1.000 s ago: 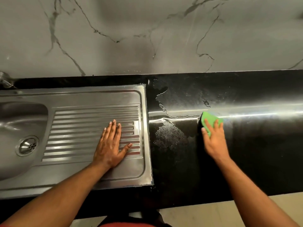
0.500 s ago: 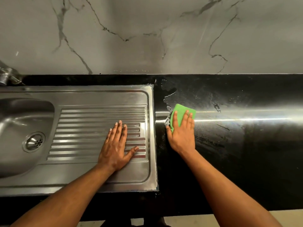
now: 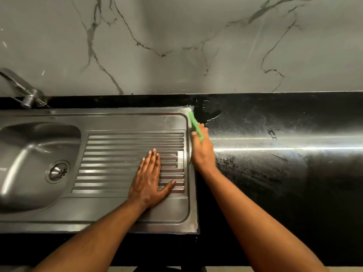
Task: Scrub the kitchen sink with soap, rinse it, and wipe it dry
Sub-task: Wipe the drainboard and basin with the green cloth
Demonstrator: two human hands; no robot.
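Sink point(image 3: 125, 122), steel, let into the black table point(image 3: 275, 173): bowl and drain at left, ribbed drainboard at right, tap point(image 3: 23, 91) at the far left corner. Green sponge point(image 3: 194, 124) now tipped on edge along the right rim of the sink, near the far right corner, where a pale soapy smear sits. Half a second ago lying flat on the table just right of the rim; a second ago well out on the table, past the wet patch. So: swept leftward across the table and brought up onto the sink's edge.

Right hand point(image 3: 202, 150) clenched on the sponge, fingers curled over it, heel of the hand at the rim. Left hand point(image 3: 151, 179) released and flat, fingers spread on the drainboard ribs, holding nothing, in the same spot as before.

Water film and streaks left on the table beside the rim. Judged from this: scrubbing stage, working the rim; rinse and drying not yet begun.
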